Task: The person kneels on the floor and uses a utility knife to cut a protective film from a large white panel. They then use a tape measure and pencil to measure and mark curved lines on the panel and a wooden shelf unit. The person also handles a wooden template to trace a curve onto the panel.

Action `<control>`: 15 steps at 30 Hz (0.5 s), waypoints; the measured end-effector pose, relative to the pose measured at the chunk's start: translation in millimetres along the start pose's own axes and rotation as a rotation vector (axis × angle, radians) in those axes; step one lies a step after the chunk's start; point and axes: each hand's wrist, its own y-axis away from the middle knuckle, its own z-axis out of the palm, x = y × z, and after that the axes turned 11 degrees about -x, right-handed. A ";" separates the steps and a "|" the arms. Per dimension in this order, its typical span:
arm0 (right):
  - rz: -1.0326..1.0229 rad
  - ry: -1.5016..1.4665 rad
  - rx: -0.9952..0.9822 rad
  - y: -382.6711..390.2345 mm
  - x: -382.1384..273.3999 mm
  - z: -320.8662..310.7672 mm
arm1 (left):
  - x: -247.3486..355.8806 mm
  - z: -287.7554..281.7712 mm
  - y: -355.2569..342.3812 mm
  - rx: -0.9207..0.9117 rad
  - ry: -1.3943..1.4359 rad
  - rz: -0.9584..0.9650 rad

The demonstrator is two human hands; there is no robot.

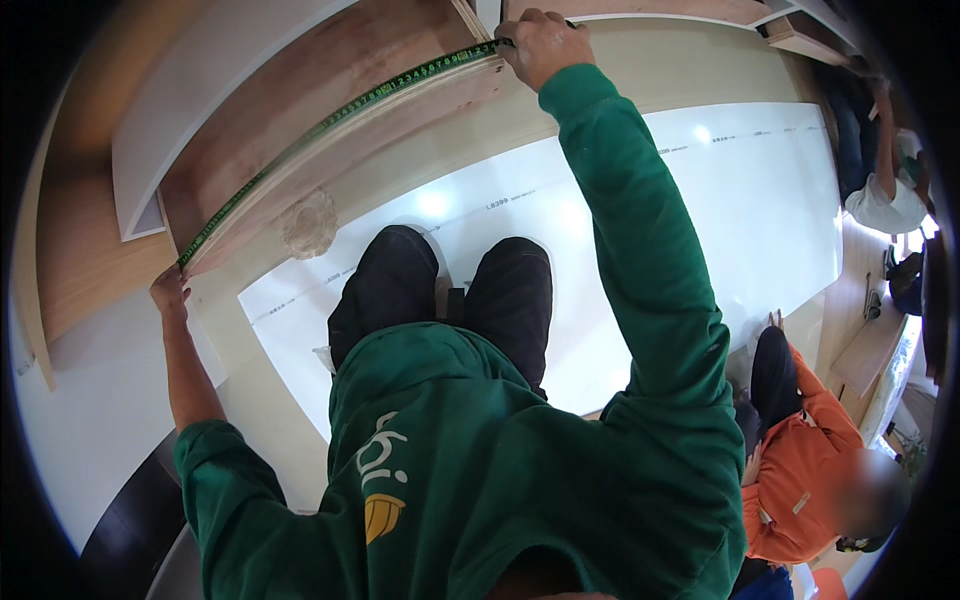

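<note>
Pinching the far end of a green tape measure (330,125), the right hand (540,45) sits at about twelve o'clock, its fingers closed together on the tape against the corner of a wooden board (330,80). At roughly nine o'clock the left hand (170,292) presses the other end of the tape to the board's near corner; its fingers curl up under the edge, and whether they clamp the tape or only hold it down cannot be told. Between the two hands the tape runs taut along the board's front edge, bowed by the lens. Both arms wear green sleeves, the left one pushed up. Below the board, toward the centre, two dark knees rest on a large white sheet (720,200). A pale rough lump (310,222) lies just under the board at ten o'clock. At four o'clock another person in orange (800,480) crouches beside the sheet.
</note>
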 end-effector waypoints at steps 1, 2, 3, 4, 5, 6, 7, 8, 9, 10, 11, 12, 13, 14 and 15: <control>0.003 -0.013 -0.008 1.9 -0.7 -3.1 | 0.2 -0.2 1.9 0.017 -0.006 -0.020; 0.020 -0.009 -0.095 1.1 0.4 -6.9 | 0.4 -0.3 3.2 0.011 0.006 0.003; 0.036 -0.004 -0.182 0.0 2.0 -9.3 | 0.7 0.0 3.9 0.016 0.014 0.002; 0.051 0.001 -0.267 -0.5 2.0 -9.3 | 0.5 0.2 3.9 0.018 0.018 0.004; 0.020 -0.004 -0.167 -2.0 2.8 -8.4 | 0.0 0.7 3.3 0.021 0.005 0.006; -0.011 -0.010 -0.068 -2.9 2.2 -5.0 | -0.3 1.2 1.7 0.021 -0.015 0.010; -0.010 -0.001 -0.048 -2.4 1.3 -0.7 | -2.4 0.5 1.2 0.040 -0.047 -0.006; -0.032 0.000 0.022 -7.8 3.5 1.7 | -2.7 2.6 -2.6 0.030 -0.003 0.019; -0.016 0.012 0.000 -8.6 3.6 6.1 | -4.6 2.5 -4.5 0.033 0.017 0.019; 0.012 0.025 -0.042 -10.6 4.5 9.1 | -6.0 2.5 -6.6 0.029 0.031 0.008; -0.005 0.014 -0.014 -11.8 5.3 11.7 | -7.6 2.3 -8.0 0.017 0.037 0.010; -0.011 0.004 -0.010 -12.2 6.2 13.3 | -8.6 1.9 -9.4 -0.004 0.035 -0.003; -0.001 0.001 -0.017 -12.1 7.2 14.2 | -9.3 1.5 -10.1 -0.002 0.013 -0.042; -0.006 -0.001 -0.017 -12.0 7.3 14.6 | -9.8 1.5 -10.4 -0.010 0.033 -0.005; 0.002 0.004 -0.026 -11.6 7.7 14.3 | -10.0 1.6 -10.3 0.006 0.035 0.005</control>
